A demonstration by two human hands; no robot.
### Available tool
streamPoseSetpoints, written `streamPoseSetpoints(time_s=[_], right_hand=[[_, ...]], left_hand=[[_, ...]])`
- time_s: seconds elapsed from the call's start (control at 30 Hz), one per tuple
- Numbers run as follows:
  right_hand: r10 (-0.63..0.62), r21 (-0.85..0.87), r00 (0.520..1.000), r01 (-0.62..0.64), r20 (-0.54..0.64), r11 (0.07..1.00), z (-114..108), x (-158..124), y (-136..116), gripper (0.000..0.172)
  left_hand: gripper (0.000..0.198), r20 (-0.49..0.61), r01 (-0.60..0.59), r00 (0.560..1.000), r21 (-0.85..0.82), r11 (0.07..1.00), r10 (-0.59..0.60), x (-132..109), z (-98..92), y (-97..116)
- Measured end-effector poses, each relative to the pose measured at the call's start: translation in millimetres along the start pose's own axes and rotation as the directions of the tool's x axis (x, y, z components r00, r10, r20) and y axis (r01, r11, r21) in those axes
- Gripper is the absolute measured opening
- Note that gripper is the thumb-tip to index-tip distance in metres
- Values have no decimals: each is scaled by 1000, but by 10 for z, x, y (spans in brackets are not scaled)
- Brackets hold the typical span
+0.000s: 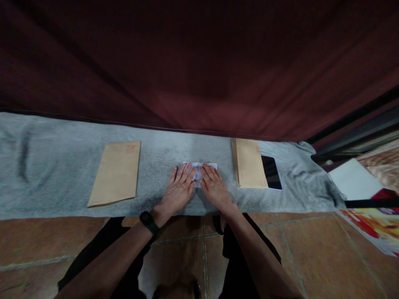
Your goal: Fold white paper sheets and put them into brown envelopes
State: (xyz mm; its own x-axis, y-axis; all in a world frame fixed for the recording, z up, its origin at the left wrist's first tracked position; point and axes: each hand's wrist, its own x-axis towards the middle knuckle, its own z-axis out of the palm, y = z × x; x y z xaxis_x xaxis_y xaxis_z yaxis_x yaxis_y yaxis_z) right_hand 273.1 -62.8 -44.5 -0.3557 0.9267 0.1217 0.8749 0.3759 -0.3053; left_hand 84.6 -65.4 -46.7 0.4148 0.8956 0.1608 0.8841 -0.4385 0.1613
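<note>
A small white sheet of paper (197,173) lies on the grey cloth in the middle of the view, with a faint picture or print on it. My left hand (180,185) rests flat on its left part, fingers stretched out, a black watch at the wrist. On the right part lies my right hand (215,185), also flat with the fingers extended. Most of the paper is hidden beneath both hands. Off to the left is a brown paper envelope (116,173) with a red stamp. To the right sits a stack of brown envelopes (250,164).
A dark-screened phone or tablet (271,172) is partly under the right-hand envelopes. Grey cloth (165,145) covers the narrow surface, and a dark red curtain (199,74) hangs behind it. Printed sheets (377,220) and a white panel (355,180) are at far right. Tiled floor (296,241) lies below.
</note>
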Motion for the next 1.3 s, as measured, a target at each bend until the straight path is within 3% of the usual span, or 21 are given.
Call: streamPoseSetpoints(time_s=[0.17, 0.53, 0.87, 1.1, 1.3], right_hand=[[6, -21, 1000, -6, -6, 1000, 108, -24, -101, 53], [79, -113, 995, -85, -59, 990, 108, -40, 112, 56], [160, -137, 987, -162, -24, 977, 40, -28, 219, 58], [175, -130, 984, -170, 25, 977, -6, 15, 246, 59], [203, -126, 979, -202, -7, 971, 34, 30, 219, 57]], left_hand=[[56, 27, 18, 999, 8, 1000, -19, 4, 56, 17], [61, 65, 70, 995, 12, 997, -71, 29, 48, -18], [61, 50, 62, 997, 4, 998, -63, 11, 52, -91], [78, 51, 16, 999, 8, 1000, -16, 3, 63, -137], [76, 24, 22, 999, 31, 999, -23, -19, 62, -137]])
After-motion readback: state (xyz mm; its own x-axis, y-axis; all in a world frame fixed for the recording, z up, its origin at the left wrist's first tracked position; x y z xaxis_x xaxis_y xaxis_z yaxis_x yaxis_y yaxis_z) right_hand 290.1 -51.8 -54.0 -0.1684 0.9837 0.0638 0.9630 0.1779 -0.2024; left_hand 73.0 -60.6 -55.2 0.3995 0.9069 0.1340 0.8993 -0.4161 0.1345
